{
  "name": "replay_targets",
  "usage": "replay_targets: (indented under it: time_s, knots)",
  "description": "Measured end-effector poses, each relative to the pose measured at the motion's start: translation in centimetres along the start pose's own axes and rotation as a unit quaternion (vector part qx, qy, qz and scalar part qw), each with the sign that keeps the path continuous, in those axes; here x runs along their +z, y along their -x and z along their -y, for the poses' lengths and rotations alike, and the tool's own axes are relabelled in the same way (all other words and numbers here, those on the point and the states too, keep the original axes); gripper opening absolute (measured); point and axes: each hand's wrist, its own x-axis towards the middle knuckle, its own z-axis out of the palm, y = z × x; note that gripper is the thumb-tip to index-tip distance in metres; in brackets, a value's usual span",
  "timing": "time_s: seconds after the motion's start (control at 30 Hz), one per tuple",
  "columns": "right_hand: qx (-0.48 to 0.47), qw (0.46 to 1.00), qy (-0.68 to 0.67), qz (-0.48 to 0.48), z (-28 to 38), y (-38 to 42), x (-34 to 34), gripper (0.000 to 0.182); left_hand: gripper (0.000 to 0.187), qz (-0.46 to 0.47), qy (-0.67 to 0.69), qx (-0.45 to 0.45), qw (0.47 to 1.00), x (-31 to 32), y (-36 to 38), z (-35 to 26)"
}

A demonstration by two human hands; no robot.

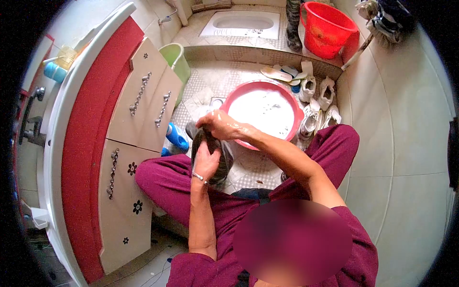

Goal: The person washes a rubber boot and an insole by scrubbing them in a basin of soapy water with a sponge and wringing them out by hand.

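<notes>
A dark camouflage-patterned boot (221,165) is held upright between my knees, just left of the basin. My left hand (206,161), with a bracelet at the wrist, grips its near side, the fingertips partly lost against the dark material. My right hand (219,125) reaches across from the right and is closed at the boot's far end, with white suds on its skin. Whether a brush or cloth is under those fingers cannot be seen. Beside the right forearm sits a red basin (297,115) full of white suds.
Several white shoes (326,93) and insoles (275,73) lie right of the basin. On the raised step are a red bucket (327,31), a camouflage boot (293,28) and a squat toilet (239,29). A cabinet (136,119), green bin (178,62) and blue slipper (177,137) stand left.
</notes>
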Motion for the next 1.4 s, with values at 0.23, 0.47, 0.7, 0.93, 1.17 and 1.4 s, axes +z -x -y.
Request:
replay_targets:
  time_s: [0.23, 0.47, 0.7, 0.93, 1.17, 1.4]
  knots:
    - [-0.019, 0.991, 0.110, -0.073, -0.1, 0.0, -5.2, 0.034, 0.046, 0.048, 0.084, 0.021, 0.995, 1.4, -3.5, -3.4]
    - [0.035, 0.960, 0.250, -0.122, -4.4, 2.9, -7.6, 0.026, 0.050, 0.073, 0.185, 0.032, 0.980, 9.1, -8.6, -0.5]
    - [0.130, 0.935, 0.296, -0.143, -8.5, 6.1, -8.3, 0.026, 0.058, 0.143, 0.109, 0.092, 0.979, 13.9, -12.5, 1.1]
    - [0.184, 0.920, 0.327, -0.115, -11.0, 7.5, -8.4, 0.025, 0.049, 0.140, 0.076, 0.151, 0.976, 19.6, -14.8, 5.3]
    - [0.122, 0.924, 0.321, -0.169, -11.0, 4.4, -8.7, 0.012, 0.033, 0.144, -0.001, 0.196, 0.970, 15.0, -17.8, 2.5]
    - [0.094, 0.938, 0.301, -0.143, -10.8, 0.4, -8.6, 0.027, 0.029, 0.062, 0.065, 0.135, 0.987, 11.3, -19.9, 1.0]
